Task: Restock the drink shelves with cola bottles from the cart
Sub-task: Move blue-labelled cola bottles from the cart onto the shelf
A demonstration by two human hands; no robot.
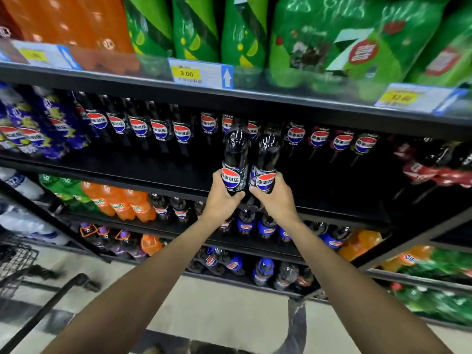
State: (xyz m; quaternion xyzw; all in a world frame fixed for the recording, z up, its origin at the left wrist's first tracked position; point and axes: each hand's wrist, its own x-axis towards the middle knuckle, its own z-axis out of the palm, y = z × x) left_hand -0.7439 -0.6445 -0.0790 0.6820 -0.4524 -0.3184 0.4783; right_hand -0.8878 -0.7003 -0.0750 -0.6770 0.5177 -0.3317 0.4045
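Note:
My left hand grips the lower part of a black cola bottle with a red, white and blue label. Right beside it, my right hand grips a second black cola bottle. Both bottles stand upright and touch each other, held in front of the second shelf. A row of like cola bottles stands at the back of that shelf. The cart shows at the lower left as black wire mesh with a dark handle bar.
The top shelf holds orange bottles and green bottles, with a price tag on its edge. Purple-blue packs stand left, red-labelled bottles right. Lower shelves carry orange, green and blue-labelled bottles. Pale floor tiles lie below.

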